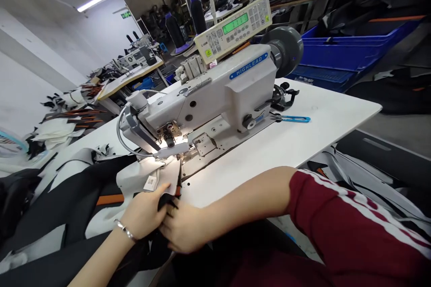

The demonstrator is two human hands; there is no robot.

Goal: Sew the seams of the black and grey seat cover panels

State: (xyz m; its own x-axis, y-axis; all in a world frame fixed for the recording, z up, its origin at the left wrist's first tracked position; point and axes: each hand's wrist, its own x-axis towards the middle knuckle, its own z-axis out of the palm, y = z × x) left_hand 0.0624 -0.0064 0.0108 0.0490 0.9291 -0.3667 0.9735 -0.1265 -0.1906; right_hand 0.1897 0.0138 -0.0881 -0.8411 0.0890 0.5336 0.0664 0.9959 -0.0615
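Fabric piece pinched between left hand and right hand, before sewing machine

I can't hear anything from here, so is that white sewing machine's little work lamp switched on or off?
On. The white Highlead sewing machine throws a bright glare at its needle area, lighting the white fabric piece that the left hand touches.

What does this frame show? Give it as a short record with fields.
setting: sewing workshop, white worktable
machine: grey-white industrial sewing machine, lamp lit at the needle
left hand: on pale fabric panel bearing a small label
right hand: pinching black fabric edge beside the left hand
nearby: blue-handled snips on the table; blue plastic crate behind
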